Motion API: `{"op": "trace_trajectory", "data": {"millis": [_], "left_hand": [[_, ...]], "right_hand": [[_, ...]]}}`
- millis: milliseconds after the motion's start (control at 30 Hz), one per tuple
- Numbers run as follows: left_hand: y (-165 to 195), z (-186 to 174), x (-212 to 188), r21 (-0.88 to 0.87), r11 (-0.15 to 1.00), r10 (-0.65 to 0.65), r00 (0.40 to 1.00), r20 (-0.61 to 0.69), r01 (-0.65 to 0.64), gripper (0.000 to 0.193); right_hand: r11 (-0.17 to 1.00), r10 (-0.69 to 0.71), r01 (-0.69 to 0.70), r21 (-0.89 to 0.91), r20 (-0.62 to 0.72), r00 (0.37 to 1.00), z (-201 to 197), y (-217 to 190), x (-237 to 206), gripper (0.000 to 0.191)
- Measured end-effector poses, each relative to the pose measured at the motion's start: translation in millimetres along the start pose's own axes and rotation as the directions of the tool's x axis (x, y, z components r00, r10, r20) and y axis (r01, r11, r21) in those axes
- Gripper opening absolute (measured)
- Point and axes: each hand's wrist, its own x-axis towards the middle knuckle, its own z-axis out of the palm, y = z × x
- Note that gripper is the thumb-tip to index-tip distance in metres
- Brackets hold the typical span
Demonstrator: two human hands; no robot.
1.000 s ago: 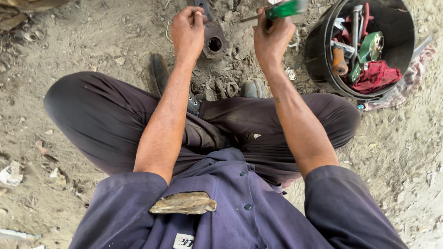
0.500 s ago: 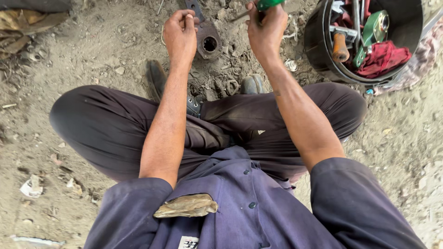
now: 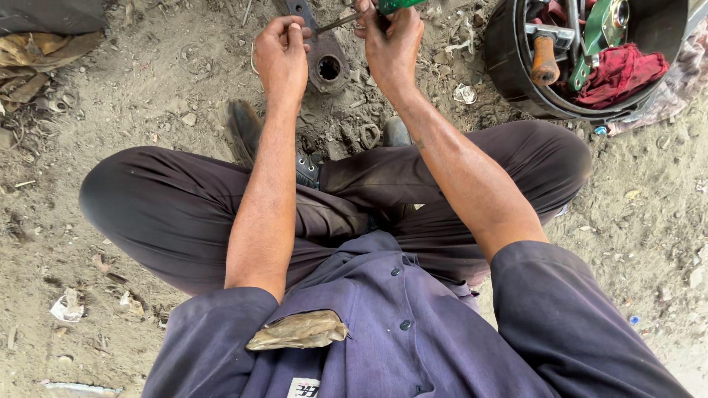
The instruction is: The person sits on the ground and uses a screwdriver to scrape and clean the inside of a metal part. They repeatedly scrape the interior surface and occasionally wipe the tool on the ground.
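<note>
We sit cross-legged on the dusty dirt ground (image 3: 147, 96), both arms stretched forward toward its far edge. Our left hand (image 3: 282, 53) is curled shut, its fingertips pinched on the thin dark metal shaft (image 3: 333, 23) of a tool, just above a flat rusty metal lever arm with a splined round hole (image 3: 324, 65) that lies on the dirt between our knees. Our right hand (image 3: 391, 40) is closed in a fist around the green plastic tool handle (image 3: 398, 4), which sticks out at the top edge of the view; the shaft runs from that fist across to the left fingers. The two hands are near each other, not touching. Whether the shaft's tip touches the lever arm we cannot tell, since the left hand covers it.

At the far right corner of the ground stands a black round rubber tub (image 3: 516, 81), holding a red rag (image 3: 619, 70), a wooden-handled tool (image 3: 544, 60) and a green metal part (image 3: 601, 29). A dark worn shoe (image 3: 243, 133) shows beside our left knee.
</note>
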Motion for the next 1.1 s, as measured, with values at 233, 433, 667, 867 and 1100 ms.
{"op": "trace_trajectory", "data": {"millis": [233, 433, 667, 867, 1100], "left_hand": [[3, -2, -1, -0.017, 1.000, -0.009, 1.000, -0.009, 0.009, 0.021], [1, -1, 0, 0.006, 1.000, -0.012, 1.000, -0.016, 0.012, 0.021], [0, -2, 0, 0.024, 0.999, -0.038, 0.999, -0.016, 0.038, 0.021], [-3, -2, 1, 0.012, 1.000, -0.010, 1.000, -0.009, 0.010, 0.021], [-2, -2, 2, 0.021, 0.998, -0.063, 0.998, -0.008, 0.063, 0.022]], "right_hand": [[0.981, 0.192, -0.189, 0.032, -0.170, 0.967, -4, 18, 7, 0.024], [0.959, 0.284, -0.273, 0.079, -0.220, 0.933, -5, 23, 11, 0.029], [0.973, 0.223, -0.229, -0.013, -0.177, 0.959, -3, 22, 11, 0.029], [0.949, 0.301, -0.313, -0.024, -0.217, 0.929, -13, 18, 12, 0.025], [0.924, 0.343, -0.373, -0.084, -0.251, 0.905, -26, 14, 15, 0.022]]}}
